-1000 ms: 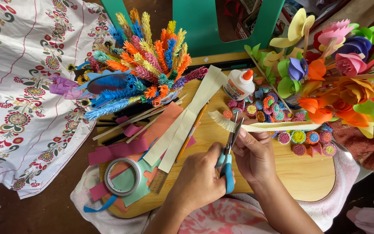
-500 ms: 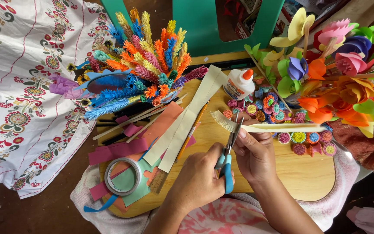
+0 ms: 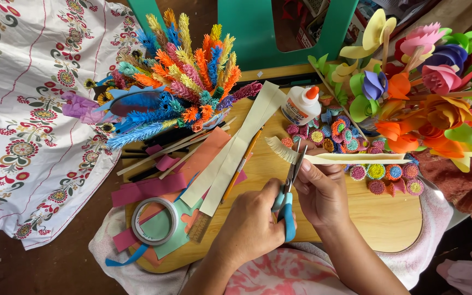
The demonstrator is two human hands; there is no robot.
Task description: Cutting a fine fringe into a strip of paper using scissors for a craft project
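My left hand (image 3: pixel 252 224) grips blue-handled scissors (image 3: pixel 288 194), whose blades point up at a cream paper strip (image 3: pixel 356 158). My right hand (image 3: pixel 320 191) holds that strip level by its middle. The strip's left end (image 3: pixel 279 148) is cut into a fine fringe, and the blades sit right at the fringe. Both hands hover over a wooden board (image 3: pixel 389 218) on my lap.
A white glue bottle (image 3: pixel 300 105), small rolled paper flowers (image 3: pixel 345 136), long cream strips (image 3: pixel 236 153), a pencil (image 3: pixel 241 164), a tape roll (image 3: pixel 154 220) and pink paper scraps (image 3: pixel 148 188) lie on the board. Fringed paper stems (image 3: pixel 181 82) are at the back left, paper flowers (image 3: pixel 427 93) at the right, and a floral cloth (image 3: pixel 28 109) at the left.
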